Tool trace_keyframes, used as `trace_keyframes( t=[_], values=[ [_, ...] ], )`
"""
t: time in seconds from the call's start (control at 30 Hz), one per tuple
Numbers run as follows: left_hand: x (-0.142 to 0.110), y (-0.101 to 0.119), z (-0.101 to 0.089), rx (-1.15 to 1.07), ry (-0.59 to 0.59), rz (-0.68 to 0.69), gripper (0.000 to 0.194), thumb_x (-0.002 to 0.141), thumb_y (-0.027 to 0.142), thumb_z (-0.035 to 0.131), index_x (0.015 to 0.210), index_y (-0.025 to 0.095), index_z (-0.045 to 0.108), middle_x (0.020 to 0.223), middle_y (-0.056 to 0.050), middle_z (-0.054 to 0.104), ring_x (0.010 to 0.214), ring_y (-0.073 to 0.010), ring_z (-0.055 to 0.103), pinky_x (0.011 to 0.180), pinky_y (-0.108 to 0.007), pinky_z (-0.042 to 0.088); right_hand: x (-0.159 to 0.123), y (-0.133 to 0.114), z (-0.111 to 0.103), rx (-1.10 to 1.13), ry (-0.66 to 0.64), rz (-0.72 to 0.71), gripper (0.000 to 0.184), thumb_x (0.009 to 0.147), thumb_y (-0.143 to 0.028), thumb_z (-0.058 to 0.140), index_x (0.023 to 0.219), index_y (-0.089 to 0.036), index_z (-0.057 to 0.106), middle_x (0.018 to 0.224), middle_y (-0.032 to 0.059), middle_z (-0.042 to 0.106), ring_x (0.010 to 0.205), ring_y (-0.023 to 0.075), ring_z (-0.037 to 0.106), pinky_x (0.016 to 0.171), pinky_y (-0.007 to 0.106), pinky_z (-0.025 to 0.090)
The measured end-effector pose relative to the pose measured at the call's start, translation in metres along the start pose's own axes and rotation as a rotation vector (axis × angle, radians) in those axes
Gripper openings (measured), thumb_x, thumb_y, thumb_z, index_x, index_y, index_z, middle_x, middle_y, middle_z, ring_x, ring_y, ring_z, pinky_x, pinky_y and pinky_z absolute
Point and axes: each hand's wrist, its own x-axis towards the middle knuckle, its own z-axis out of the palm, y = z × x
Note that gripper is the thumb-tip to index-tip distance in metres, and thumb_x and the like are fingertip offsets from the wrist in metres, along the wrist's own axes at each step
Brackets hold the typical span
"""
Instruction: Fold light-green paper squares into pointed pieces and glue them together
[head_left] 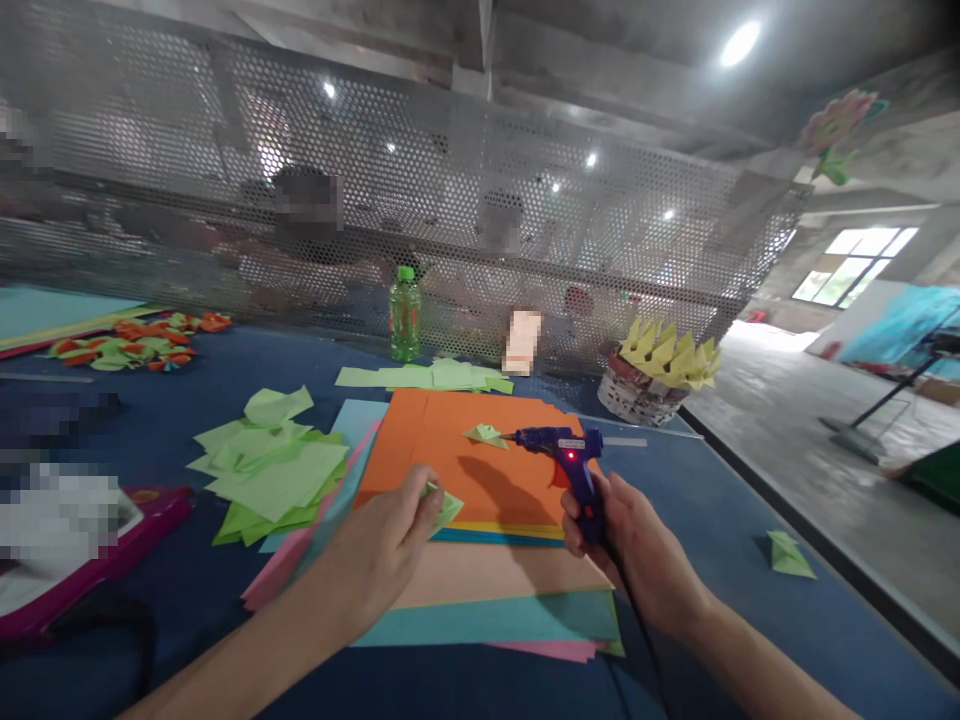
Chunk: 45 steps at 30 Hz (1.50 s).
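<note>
My right hand (630,545) grips a blue hot glue gun (574,450) by its handle, with a red light lit on its side and a glue stick out of the back. Its nozzle points left at a small folded green paper (486,434) lying on the orange paper (420,440); whether they touch I cannot tell. In my left hand (401,525), a second folded green paper (448,508) is pinched between thumb and fingers, over the orange sheets. Under the orange lie stacked coloured sheets in blue, peach and pink (555,650).
Loose green paper squares (277,465) are heaped on the left. Behind stand a green bottle (406,315) and a basket with yellow paper points (660,370). A folded green piece (789,555) lies near the table's right edge. A perforated metal screen (450,190) runs along the back.
</note>
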Motion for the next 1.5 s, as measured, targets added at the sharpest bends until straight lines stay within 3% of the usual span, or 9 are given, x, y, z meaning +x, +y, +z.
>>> trace_keyframes(
  t=[0.17, 0.63, 0.8, 1.5],
  values=[
    [0.001, -0.002, 0.002, -0.023, -0.011, 0.0, 0.035, 0.103, 0.053, 0.023, 0.098, 0.024, 0.042, 0.06, 0.006, 0.04, 0.053, -0.0176, 0.047, 0.054, -0.03, 0.024, 0.002, -0.001, -0.001, -0.013, 0.002, 0.027, 0.047, 0.096, -0.063, 0.04, 0.085, -0.022, 0.061, 0.079, 0.0004, 0.056, 0.07, 0.0156, 0.049, 0.07, 0.026, 0.042],
    [-0.005, 0.012, 0.002, -0.008, -0.093, -0.029, 0.04, 0.1, 0.058, 0.019, 0.098, 0.024, 0.041, 0.062, 0.006, 0.039, 0.054, -0.0173, 0.044, 0.056, -0.03, 0.027, 0.011, -0.004, -0.009, 0.085, 0.094, -0.068, 0.04, 0.093, -0.065, 0.047, 0.097, -0.025, 0.055, 0.079, -0.0022, 0.055, 0.064, 0.0141, 0.047, 0.061, 0.025, 0.041],
    [-0.008, 0.014, 0.002, -0.005, -0.083, -0.048, 0.04, 0.099, 0.058, 0.018, 0.099, 0.025, 0.042, 0.065, 0.004, 0.042, 0.058, -0.0189, 0.048, 0.059, -0.031, 0.029, 0.012, -0.004, -0.011, 0.023, 0.061, -0.098, 0.042, 0.095, -0.065, 0.044, 0.09, -0.024, 0.053, 0.076, -0.0023, 0.053, 0.062, 0.0134, 0.046, 0.055, 0.024, 0.036],
    [-0.006, 0.009, 0.002, -0.035, -0.089, -0.006, 0.037, 0.102, 0.056, 0.023, 0.095, 0.024, 0.042, 0.062, 0.006, 0.04, 0.055, -0.0171, 0.047, 0.056, -0.03, 0.028, 0.011, -0.004, -0.012, 0.12, 0.025, -0.05, 0.04, 0.095, -0.063, 0.045, 0.093, -0.024, 0.056, 0.077, -0.0022, 0.051, 0.063, 0.0134, 0.045, 0.06, 0.023, 0.042]
  ],
)
